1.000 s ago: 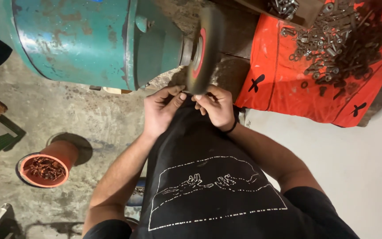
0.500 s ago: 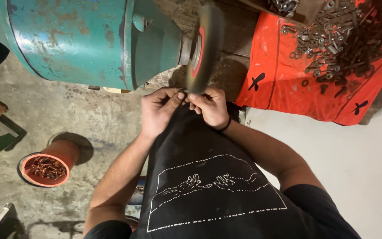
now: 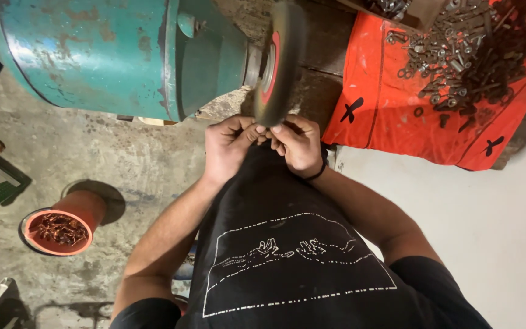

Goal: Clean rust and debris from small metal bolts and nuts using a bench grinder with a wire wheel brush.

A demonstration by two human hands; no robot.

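Both hands meet at the lower edge of the grinding wheel: the left hand and the right hand are clenched, fingertips pinched together around something too small to make out, held right under the wheel's rim. Compared with a second ago the hands sit at the same spot against the wheel, barely shifted, so the piece is still being pressed to the wheel rather than taken away. Just beyond the left hand stands the teal motor housing driving the wheel. Beyond the right hand lies an orange sheet heaped with dark metal parts. Well left of the left hand, a red pot holds rusty pieces.
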